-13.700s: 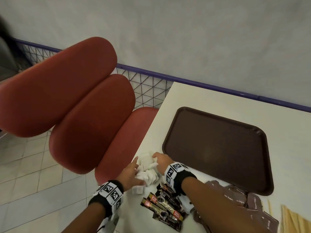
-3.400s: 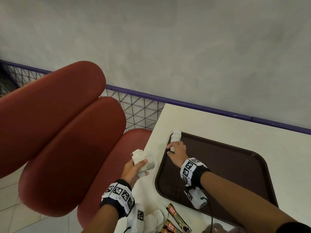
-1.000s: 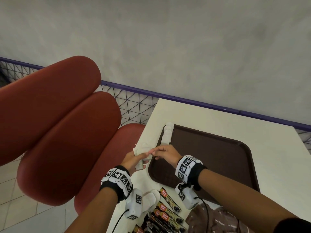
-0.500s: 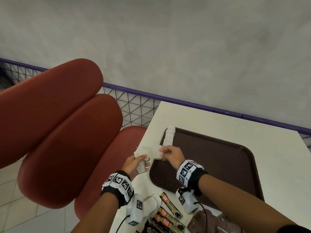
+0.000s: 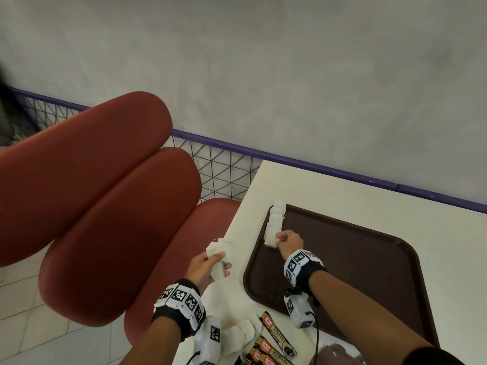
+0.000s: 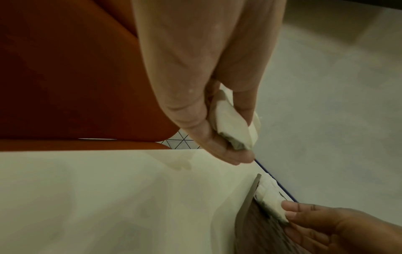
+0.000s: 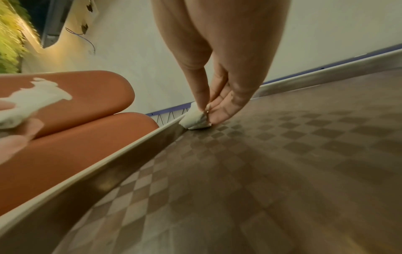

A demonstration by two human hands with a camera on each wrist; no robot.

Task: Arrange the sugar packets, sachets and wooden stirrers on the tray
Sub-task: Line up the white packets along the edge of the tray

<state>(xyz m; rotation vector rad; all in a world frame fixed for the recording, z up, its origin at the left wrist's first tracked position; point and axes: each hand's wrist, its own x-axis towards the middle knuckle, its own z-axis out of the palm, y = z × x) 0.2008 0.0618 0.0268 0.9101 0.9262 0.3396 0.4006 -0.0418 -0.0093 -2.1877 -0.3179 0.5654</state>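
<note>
A brown tray (image 5: 369, 272) lies on the cream table (image 5: 329, 191). A row of white sugar packets (image 5: 274, 222) runs along the tray's left rim. My right hand (image 5: 286, 239) pinches the nearest white packet (image 7: 194, 118) of that row, set down on the tray floor (image 7: 282, 154) against the rim. My left hand (image 5: 208, 264) hovers over the table's left edge and grips a bunch of white packets (image 6: 233, 123). More white packets (image 5: 237, 335) and dark coffee sachets (image 5: 274, 343) lie at the near table edge.
A red padded bench (image 5: 105, 206) stands left of the table, with a purple wire railing (image 5: 224, 159) and a grey wall behind. Brown sachets (image 5: 340, 354) show at the bottom edge. Most of the tray floor is bare.
My right hand took a white packet from the bunch in my left hand and carried it right onto the tray, to the near end of the row. My left hand stayed put.
</note>
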